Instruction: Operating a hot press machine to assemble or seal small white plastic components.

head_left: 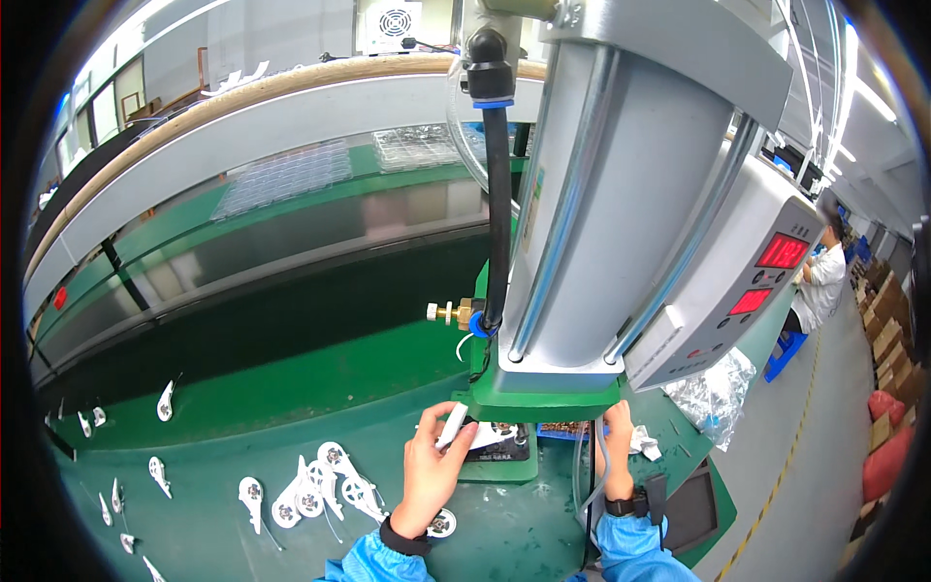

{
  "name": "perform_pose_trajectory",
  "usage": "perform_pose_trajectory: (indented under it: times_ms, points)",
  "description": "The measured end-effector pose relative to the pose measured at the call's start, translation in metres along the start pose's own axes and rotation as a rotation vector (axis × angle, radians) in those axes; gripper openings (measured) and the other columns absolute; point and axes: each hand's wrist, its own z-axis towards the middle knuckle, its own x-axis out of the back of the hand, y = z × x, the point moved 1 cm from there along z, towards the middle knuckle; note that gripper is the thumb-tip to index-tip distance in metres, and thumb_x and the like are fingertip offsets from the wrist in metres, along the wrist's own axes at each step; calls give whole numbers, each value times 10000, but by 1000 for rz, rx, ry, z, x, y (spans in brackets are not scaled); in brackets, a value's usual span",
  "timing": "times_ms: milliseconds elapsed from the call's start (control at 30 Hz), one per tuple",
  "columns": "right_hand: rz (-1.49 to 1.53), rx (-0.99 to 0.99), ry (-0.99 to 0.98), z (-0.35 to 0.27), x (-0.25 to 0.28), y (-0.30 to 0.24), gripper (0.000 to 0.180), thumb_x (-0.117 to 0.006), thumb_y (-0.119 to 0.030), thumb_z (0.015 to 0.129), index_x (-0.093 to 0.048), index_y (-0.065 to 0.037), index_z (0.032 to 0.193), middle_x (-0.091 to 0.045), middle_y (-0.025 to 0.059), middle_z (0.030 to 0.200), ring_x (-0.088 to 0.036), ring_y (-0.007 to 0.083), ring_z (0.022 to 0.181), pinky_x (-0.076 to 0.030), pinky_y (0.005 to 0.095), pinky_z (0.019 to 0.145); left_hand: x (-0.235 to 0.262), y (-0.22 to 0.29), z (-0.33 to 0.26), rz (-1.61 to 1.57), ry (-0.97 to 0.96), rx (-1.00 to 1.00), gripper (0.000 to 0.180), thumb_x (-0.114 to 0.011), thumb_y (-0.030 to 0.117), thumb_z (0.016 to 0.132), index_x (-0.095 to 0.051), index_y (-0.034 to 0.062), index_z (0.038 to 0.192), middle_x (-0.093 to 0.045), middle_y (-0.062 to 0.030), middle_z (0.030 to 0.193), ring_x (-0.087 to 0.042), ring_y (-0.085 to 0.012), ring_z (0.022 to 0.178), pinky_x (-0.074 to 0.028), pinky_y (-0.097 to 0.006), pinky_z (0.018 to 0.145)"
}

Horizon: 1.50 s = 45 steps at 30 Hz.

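My left hand [432,475] is closed with thumb and fingers around a white plastic part [452,427], at the left side of the press base. Beside its fingertips, a white part [493,436] lies on the black fixture [514,448] under the press. To the right of the press, my right hand [618,451] reaches forward next to the blue tray [567,429] of small copper-coloured pieces; its fingertips are partly hidden by the press, so its grip does not show. The green press with its large grey cylinder [621,194] stands over both hands.
Several white plastic parts with round hubs [308,490] lie on the green bench to the left. A control box with red displays [727,276] hangs right of the cylinder. A clear plastic bag [716,398], a dark tray [690,509] and hanging tubes [587,475] are at right. A seated person [824,276] is farther off.
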Motion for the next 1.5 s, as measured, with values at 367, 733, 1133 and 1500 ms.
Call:
perform_pose_trajectory:
  times_ms: [367, 733, 1133, 1500]
  points:
    - [-423, 382, -501, -10, -5, 13, 305, -536, -16, 612, -576, 9, 913, -485, 126, 1026, -415, 309, 914, -319, 392, 720, 11, -3, -4, -39, -85, 108, 297, -619, 124, 813, -529, 11, 1073, -648, -97, 756, -609, -117, 688, -457, -235, 618]
    - [-453, 346, -535, -11, -4, 11, 390, -547, -40, 616, -551, 21, 1001, -466, 155, 1049, -411, 321, 923, -318, 394, 733, 13, 0, -10, -78, -145, 153, 307, -628, 139, 811, -536, 12, 1074, -639, -86, 754, -585, -105, 670, -451, -231, 625]
    - [-418, 366, -500, -10, -5, 8, 258, -579, -78, 637, -566, 18, 877, -474, 139, 955, -417, 313, 902, -333, 394, 743, 60, -18, 58, -65, 314, -159, 280, -553, 134, 869, -478, 5, 1106, -524, -69, 945, -524, -129, 828, -443, -249, 694]
    - [-212, 322, -468, 1, -5, 4, 213, -634, -203, 734, -610, -17, 834, -496, 91, 884, -431, 277, 850, -322, 372, 722, 20, 7, 18, 323, -168, -254, 437, -552, 193, 843, -427, 56, 1238, -501, -148, 1025, -521, -321, 926, -428, -371, 781]
